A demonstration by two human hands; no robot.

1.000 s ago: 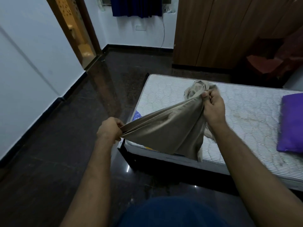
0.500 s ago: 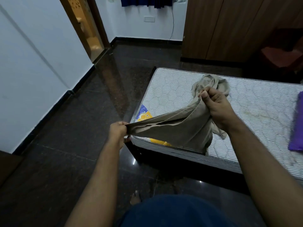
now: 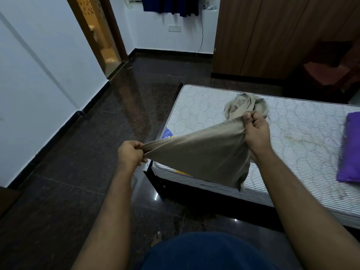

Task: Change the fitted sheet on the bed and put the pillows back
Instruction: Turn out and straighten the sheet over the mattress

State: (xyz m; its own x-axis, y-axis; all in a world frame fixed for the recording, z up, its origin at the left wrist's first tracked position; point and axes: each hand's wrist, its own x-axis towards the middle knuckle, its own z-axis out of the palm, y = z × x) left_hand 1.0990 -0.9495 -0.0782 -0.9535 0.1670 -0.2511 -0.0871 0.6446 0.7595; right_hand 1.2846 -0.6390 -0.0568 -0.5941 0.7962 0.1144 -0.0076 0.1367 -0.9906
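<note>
Left hand [image 3: 130, 155] at the middle of the frame, fingers curled tight round one bunched end of the tan fitted sheet [image 3: 198, 154]. Right hand [image 3: 256, 131] up and to the right, pinching the same sheet between thumb and curled fingers. Cloth pulled flat between the two hands, with a loose flap hanging down under the right hand. More of the sheet lying in a crumpled heap on the bare mattress [image 3: 204, 108], just past the right hand. Mattress white with thin stripes, on a dark bed frame [image 3: 155, 182]. Purple pillow [image 3: 350, 149] at the right edge of the frame, lying on the mattress, well apart from the sheet.

Looks soft, thin and light, likely a bit stretchy. Floppy, so no shape of its own. Probably best to take hold at a corner seam, then hook that corner over a mattress corner. Sheet not yet on the bed.
</note>
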